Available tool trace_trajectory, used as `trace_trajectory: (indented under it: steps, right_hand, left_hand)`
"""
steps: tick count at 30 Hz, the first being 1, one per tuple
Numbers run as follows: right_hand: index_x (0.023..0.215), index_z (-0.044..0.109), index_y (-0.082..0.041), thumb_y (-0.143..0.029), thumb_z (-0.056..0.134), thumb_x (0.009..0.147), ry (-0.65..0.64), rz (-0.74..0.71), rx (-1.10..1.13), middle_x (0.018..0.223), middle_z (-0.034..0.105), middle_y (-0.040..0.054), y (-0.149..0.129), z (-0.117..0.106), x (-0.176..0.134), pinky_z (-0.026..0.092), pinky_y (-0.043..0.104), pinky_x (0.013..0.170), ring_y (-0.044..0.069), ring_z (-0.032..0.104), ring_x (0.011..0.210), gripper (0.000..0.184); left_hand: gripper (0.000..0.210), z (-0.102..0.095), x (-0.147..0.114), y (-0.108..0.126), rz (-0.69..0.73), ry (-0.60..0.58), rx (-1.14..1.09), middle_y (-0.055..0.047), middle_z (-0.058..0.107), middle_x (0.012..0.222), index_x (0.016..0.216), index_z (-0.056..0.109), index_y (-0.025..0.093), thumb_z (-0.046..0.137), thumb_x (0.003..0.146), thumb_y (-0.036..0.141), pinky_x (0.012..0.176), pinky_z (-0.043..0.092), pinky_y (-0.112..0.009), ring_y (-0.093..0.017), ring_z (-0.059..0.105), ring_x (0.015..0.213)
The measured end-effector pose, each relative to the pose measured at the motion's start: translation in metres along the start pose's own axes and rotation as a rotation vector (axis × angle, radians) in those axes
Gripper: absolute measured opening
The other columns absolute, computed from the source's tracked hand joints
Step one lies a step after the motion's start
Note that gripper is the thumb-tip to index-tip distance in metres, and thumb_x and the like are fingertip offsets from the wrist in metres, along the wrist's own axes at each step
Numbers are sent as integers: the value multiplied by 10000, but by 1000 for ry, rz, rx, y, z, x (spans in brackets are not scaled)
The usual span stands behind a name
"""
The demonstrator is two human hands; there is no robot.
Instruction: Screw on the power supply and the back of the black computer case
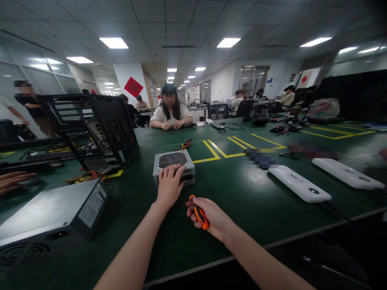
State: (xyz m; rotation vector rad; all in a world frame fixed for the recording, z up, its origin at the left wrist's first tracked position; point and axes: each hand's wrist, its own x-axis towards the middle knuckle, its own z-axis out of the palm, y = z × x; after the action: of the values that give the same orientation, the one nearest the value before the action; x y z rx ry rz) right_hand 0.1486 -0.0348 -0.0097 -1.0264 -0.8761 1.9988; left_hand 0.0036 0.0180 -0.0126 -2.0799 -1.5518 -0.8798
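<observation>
A small grey power supply with a perforated vent on top stands on the green table in front of me. My left hand grips its near side, fingers over the top edge. In my right hand is an orange-and-black screwdriver, held by its handle. The shaft points up and away, toward the power supply's near face beside my left fingers. Whether its tip sits in a screw is too small to tell.
A larger power supply lies left, before an open black computer case. Another person's hand is at the left edge. Two white power banks lie right. Yellow tape marks the table. A person sits opposite.
</observation>
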Motion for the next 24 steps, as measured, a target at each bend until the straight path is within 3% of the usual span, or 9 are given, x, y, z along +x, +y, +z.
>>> trace_trajectory:
  steps: [5, 16, 20, 24]
  right_hand:
    - [821, 443, -149, -163, 450, 812, 42, -18, -24, 552, 547, 2, 1, 4, 0, 273, 127, 324, 59, 450, 404, 18]
    - [773, 508, -111, -239, 405, 852, -2, 13, 41, 580, 541, 28, 2, -1, 1, 357, 149, 388, 61, 482, 439, 183]
    - [783, 505, -104, -224, 372, 863, -5, 41, 68, 575, 530, 26, -1, -1, 1, 311, 127, 362, 46, 456, 424, 196]
    - [752, 467, -132, -159, 468, 809, 38, -1, 66, 569, 531, 7, -1, 0, -1, 260, 101, 339, 36, 442, 423, 64]
  left_hand:
    - [463, 0, 0, -1, 5, -8, -5, -67, 479, 1162, 1150, 466, 263, 562, 702, 197, 900, 278, -409, -241, 389, 1071]
    - [475, -5, -2, -2, 39, -16, -39, -61, 477, 1171, 1155, 450, 257, 550, 701, 165, 914, 282, -399, -225, 394, 1090]
    - [290, -8, -3, -4, 69, -44, -26, -55, 454, 1193, 982, 541, 253, 536, 708, 157, 914, 283, -405, -227, 395, 1082]
    - [180, -9, -4, -6, 94, -63, -12, -55, 423, 1224, 866, 570, 244, 542, 708, 162, 913, 278, -419, -237, 375, 1103]
